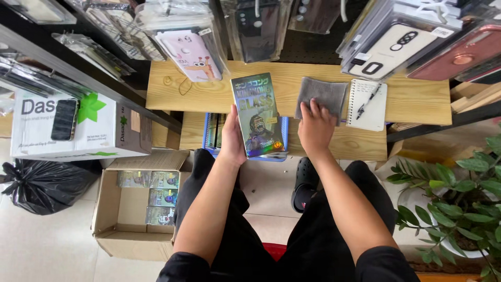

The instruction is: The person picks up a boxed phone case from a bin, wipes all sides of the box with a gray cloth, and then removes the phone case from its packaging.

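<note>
Left hand: the left hand point(232, 137) grips a screen-protector package point(258, 116) by its left edge, thumb on the front, fingers hidden behind.
Package look: a tall flat rectangle, teal-green, glossy, with a gorilla picture and a rainbow sheen at its lower end; it stands tilted up off the wooden worktop point(219, 89).
Package place: just right of the left hand, above a blue tray point(284, 130) holding more packs.
Right hand: the right hand point(315, 126) lies flat, fingers spread narrow, pressing on a grey cloth point(326, 94).
Beyond right hand: a spiral notepad point(377, 112) carries a pen point(368, 101), just beside the cloth.
</note>
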